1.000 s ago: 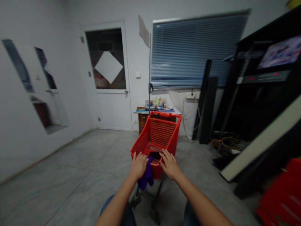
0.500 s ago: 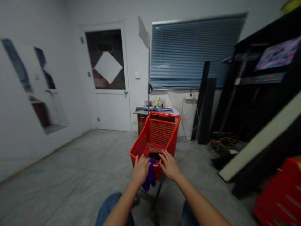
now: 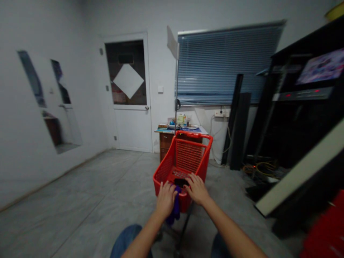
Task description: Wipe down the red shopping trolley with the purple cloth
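A red plastic shopping cart (image 3: 188, 150) stands right in front of my knees, its near rim towards me. My left hand (image 3: 166, 200) curls over the left part of that rim, fingers reaching inside. Beside its thumb, a purple cloth item (image 3: 176, 208) with finger-like ends, similar to a glove, hangs down outside the basket. My right hand (image 3: 197, 188) grips the rim's right part, its fingers hooked over towards the inside. A dark flat object (image 3: 181, 182) lies between the hands in the basket; its kind is unclear.
Behind the cart are a small desk (image 3: 165, 139) with assorted items and a thin pole (image 3: 176, 86). A white door (image 3: 133, 127) is at back left. Right, a pale slanted board (image 3: 301, 172), black panels (image 3: 240, 132), floor cables (image 3: 264, 167) and a red object (image 3: 326, 229) stand nearby.
The whole view has shifted, so the cart, door and window appear slightly further right and lower. Both hands stay on the cart's near rim.
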Demonstrator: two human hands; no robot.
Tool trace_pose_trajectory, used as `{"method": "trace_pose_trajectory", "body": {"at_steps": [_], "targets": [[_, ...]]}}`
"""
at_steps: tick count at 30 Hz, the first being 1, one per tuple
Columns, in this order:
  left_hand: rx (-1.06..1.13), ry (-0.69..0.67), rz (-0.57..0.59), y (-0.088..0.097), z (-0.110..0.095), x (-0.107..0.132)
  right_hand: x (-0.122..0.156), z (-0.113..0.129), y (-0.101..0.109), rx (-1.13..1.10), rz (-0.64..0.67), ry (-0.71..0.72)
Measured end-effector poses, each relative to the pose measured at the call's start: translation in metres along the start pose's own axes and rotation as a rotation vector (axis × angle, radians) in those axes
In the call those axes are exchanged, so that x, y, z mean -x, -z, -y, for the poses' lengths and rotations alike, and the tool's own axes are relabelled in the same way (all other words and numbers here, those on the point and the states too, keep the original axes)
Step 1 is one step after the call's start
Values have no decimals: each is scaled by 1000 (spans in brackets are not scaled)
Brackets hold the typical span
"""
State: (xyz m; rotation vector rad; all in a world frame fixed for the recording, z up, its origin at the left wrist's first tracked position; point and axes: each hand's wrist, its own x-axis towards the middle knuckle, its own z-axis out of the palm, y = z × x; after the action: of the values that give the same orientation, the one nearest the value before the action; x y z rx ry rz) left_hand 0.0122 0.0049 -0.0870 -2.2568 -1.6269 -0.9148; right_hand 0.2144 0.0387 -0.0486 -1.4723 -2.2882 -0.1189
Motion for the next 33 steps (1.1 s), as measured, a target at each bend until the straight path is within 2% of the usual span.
{"method": "trace_pose_trajectory", "body": {"at_steps": [2,5,10,14,17,22,25,27,28,30,33], "targets": [[10,-7,24,0,-2,1,-7,-7,4,14,14,1],[16,-9,52,5,8,-2,-10,-4,7,17,12,9],[45,-12,122,18,40,-11,-8,24,7,9,-2,-43],[83,46,143,29,61,-21,-12,45,2,-15,2,-35],[104,92,119,30,53,-23,-14,59,-6,-22,5,-48],[75,116,36,20,15,-11,-13,75,-10,-28,1,-99],[91,73,33,23,18,-5,-14,65,-2,-29,32,-29],[122,38,66,28,31,-6,-16,50,5,-12,40,-7],[129,34,80,30,39,-7,-18,42,8,6,35,-58],[121,63,85,32,50,-10,-20,29,11,26,18,-141],[62,148,39,27,47,-17,-22,23,7,13,31,-119]]}}
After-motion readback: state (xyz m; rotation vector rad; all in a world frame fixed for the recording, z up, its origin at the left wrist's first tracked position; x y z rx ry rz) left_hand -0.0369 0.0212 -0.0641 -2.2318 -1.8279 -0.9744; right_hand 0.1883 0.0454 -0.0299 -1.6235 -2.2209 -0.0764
